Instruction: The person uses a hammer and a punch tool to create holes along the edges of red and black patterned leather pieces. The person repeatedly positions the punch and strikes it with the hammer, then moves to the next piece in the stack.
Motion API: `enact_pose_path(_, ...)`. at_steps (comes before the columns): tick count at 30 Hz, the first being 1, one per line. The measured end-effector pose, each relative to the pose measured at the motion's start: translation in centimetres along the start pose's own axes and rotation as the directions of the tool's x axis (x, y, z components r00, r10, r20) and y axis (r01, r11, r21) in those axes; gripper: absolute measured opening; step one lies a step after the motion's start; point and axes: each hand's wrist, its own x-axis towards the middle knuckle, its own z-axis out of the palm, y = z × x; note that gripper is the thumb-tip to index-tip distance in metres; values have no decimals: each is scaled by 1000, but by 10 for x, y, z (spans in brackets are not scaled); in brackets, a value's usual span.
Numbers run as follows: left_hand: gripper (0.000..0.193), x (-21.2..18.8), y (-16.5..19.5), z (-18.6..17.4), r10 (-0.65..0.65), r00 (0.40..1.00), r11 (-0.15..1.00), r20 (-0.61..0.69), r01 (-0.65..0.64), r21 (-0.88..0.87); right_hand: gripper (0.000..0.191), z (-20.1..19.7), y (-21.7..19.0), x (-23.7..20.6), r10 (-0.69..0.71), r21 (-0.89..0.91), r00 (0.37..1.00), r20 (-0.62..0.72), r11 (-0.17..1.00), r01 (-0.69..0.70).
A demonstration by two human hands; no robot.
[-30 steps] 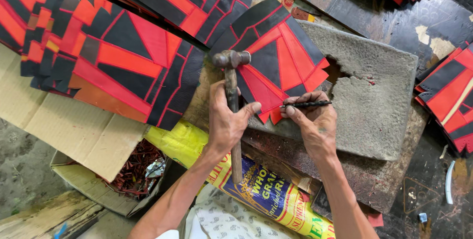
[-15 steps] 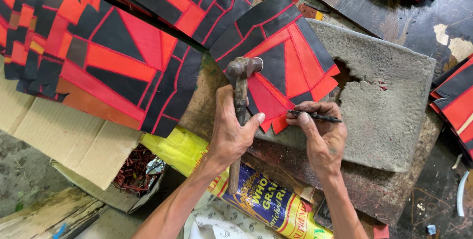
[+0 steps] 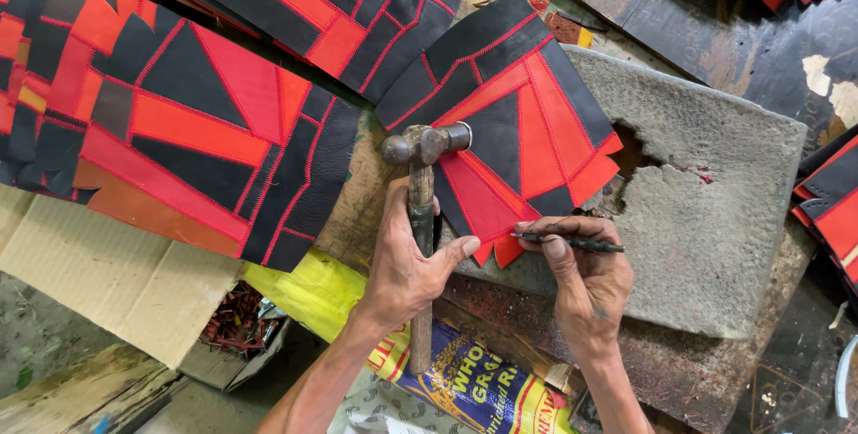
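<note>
Nearest, below the left grip: a yellow and blue printed plastic sack (image 3: 465,380), lying flat. Left hand (image 3: 402,264) clamped around the worn wooden handle of a metal-headed hammer (image 3: 420,219); hammer head up beyond the knuckles, over the near corner of a fan-shaped patchwork piece of red and black stitched leather (image 3: 518,121). Right hand (image 3: 581,282) just beside it, fingers pinched together on a thin dark metal punch (image 3: 572,242), held level, tip pointing toward the left grip and touching the leather's notched near edge. Under that grip and beyond: a rough grey stone slab (image 3: 706,219) with a chipped hollow, carrying the leather piece. Left of the hammer grip: a large red, orange and black patchwork leather panel (image 3: 179,130), a sheet of brown cardboard (image 3: 107,282) and a box of red scraps (image 3: 237,327). Farthest off: more stitched red and black leather pieces (image 3: 331,5) overlapping on the dark counter (image 3: 706,23).
</note>
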Motion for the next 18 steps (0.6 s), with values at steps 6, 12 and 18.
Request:
enact_pose_path(6,53,-2,-1,0,-4,1000,1000,11,4,-17,19,-2,-3,-1,-31,23,999,33,999,30)
enact_pose_path(12,53,-3,-3,2,-55,998,998,2,55,-34,32,-8,-4,-21,-50,221,997,53,975,37)
enact_pose_path(18,52,-2,-6,4,0,1000,1000,-31,0,4,32,-20,-4,-19,107,218,991,-83,972,-86)
